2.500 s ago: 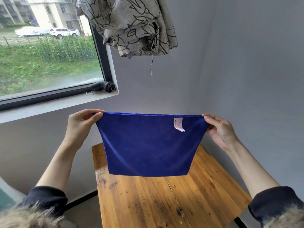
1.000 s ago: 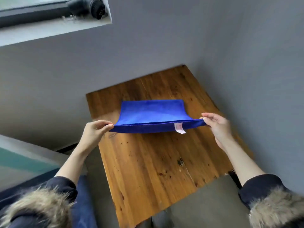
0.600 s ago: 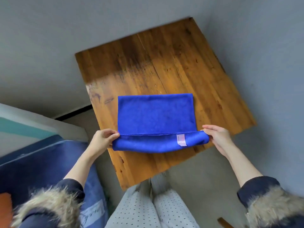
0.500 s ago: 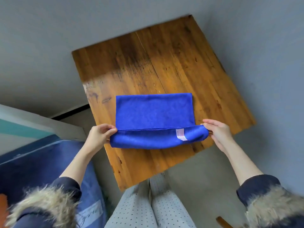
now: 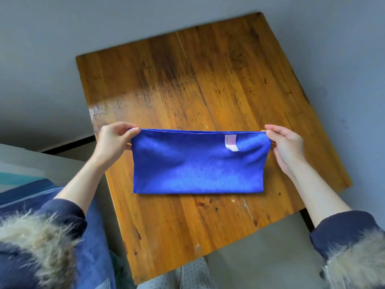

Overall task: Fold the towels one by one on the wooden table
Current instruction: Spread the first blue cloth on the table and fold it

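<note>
A blue towel point(image 5: 195, 165) lies doubled over on the wooden table point(image 5: 208, 80), its fold toward me and its free edge on the far side. A small white label point(image 5: 231, 143) shows near the towel's far right corner. My left hand point(image 5: 113, 139) pinches the far left corner. The far right corner is pinched by my right hand point(image 5: 285, 146). Both corners sit slightly lifted, and the far edge is stretched taut between my hands.
Grey walls close in behind the table and on its right. To my left is a blue seat or cushion point(image 5: 25, 192) beside a pale ledge. My dotted trousers point(image 5: 187, 276) show below the table's near edge. Bare wood surrounds the towel.
The towel came down from the air onto the table. My hands then carried the near edge away from me over the far edge, so it lies folded in half.
</note>
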The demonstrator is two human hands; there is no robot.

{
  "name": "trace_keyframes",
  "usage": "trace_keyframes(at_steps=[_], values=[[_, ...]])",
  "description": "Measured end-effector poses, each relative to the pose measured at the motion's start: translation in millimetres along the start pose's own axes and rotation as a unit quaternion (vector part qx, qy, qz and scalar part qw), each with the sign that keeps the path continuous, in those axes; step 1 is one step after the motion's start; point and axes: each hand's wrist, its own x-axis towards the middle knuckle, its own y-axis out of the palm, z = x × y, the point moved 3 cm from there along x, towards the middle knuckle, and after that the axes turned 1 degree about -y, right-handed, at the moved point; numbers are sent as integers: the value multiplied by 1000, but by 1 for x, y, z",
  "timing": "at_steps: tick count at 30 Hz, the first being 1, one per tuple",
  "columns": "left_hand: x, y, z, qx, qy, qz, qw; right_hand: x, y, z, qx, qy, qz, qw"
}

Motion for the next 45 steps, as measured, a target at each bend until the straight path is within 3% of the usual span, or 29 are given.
trace_keyframes(at_steps=[6,12,21,27,32,39,45], values=[[24,18,20,21,-45,16,999,30,16,-19,-73,2,-18,997],[24,28,42,-6,-135,-5,991,32,21,-45,-60,56,-42,996],[21,34,24,-12,-111,-35,993,25,21,-33,-90,57,19,994],[-6,22,34,-11,-104,-20,994,4,8,-42,-49,64,-27,996],[-15,22,43,24,-100,-14,995,-2,9,-54,-102,51,-45,992],[5,29,35,93,-39,-77,992,14,23,-41,-228,-64,-74,969],[13,35,47,110,-28,-96,989,25,32,-47,-269,-79,-91,955]])
